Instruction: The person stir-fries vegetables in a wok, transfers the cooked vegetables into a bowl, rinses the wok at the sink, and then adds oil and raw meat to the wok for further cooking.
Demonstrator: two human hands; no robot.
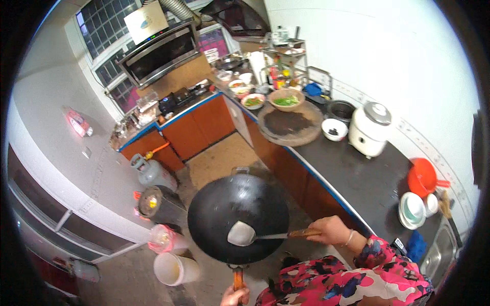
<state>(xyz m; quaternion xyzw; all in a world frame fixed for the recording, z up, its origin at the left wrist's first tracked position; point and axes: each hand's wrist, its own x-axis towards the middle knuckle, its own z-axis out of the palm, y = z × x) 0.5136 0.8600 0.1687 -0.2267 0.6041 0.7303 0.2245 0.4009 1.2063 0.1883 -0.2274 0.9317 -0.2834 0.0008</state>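
Observation:
A large black wok [233, 202] hangs over the floor in front of me, its inside facing up. My left hand [235, 295] is closed around its wooden handle [238, 278] at the bottom of the view. My right hand [332, 230] grips the wooden handle of a metal wok spatula [242, 234]. The spatula's broad blade lies over the lower part of the wok's bowl; whether it touches the metal I cannot tell. No food shows in the wok.
Along the right counter [344, 176] stand a round chopping board [310, 134], a bowl of chopped greens [286, 100], a white rice cooker [370, 130] and a red colander [421, 178]. A gas cylinder [155, 174] and several bins, one a white bucket [174, 269], stand on the left floor.

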